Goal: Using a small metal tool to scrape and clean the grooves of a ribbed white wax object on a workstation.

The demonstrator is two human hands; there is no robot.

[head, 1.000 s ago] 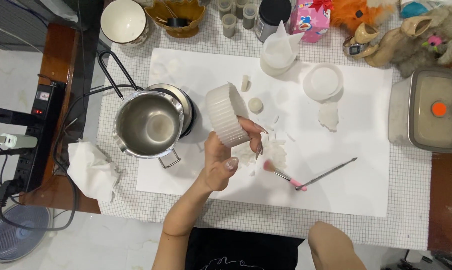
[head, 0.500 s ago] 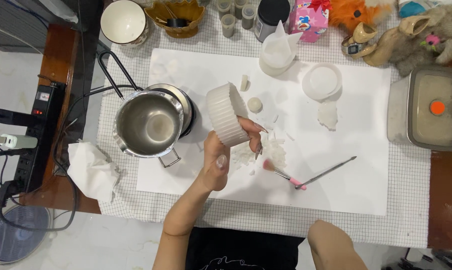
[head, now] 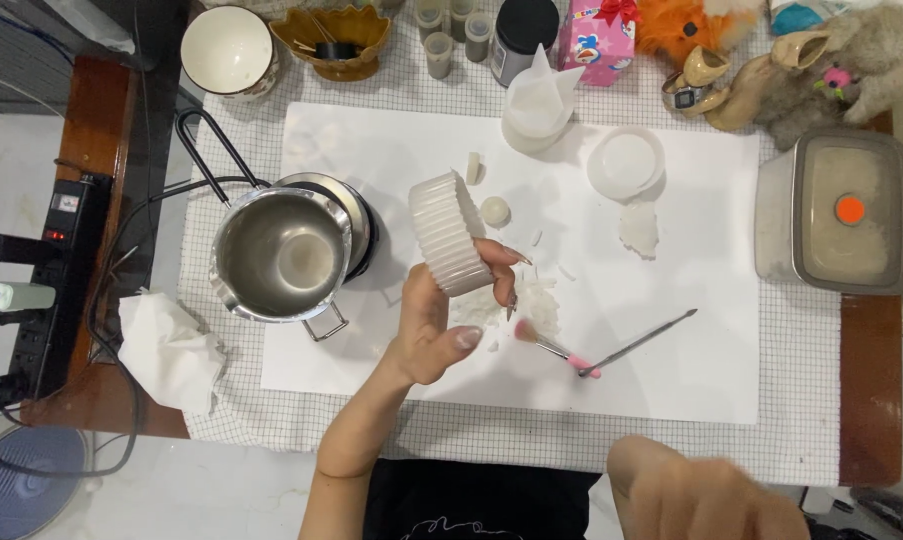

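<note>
- Our grid-patterned tablecloth [head: 302,420] carries a white paper sheet [head: 712,350].
- Steel pot [head: 282,255]: smooth, round.
- Left hand [head: 437,325]: fingers clasp the ribbed white mould [head: 449,230], tilted above wax flakes [head: 532,300].
- Right hand [head: 707,495]: blurred, fingers indeterminate.

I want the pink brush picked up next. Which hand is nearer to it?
Left. The left hand, holding the ribbed mould, is just left of the brush; the right hand is well below it.
</note>
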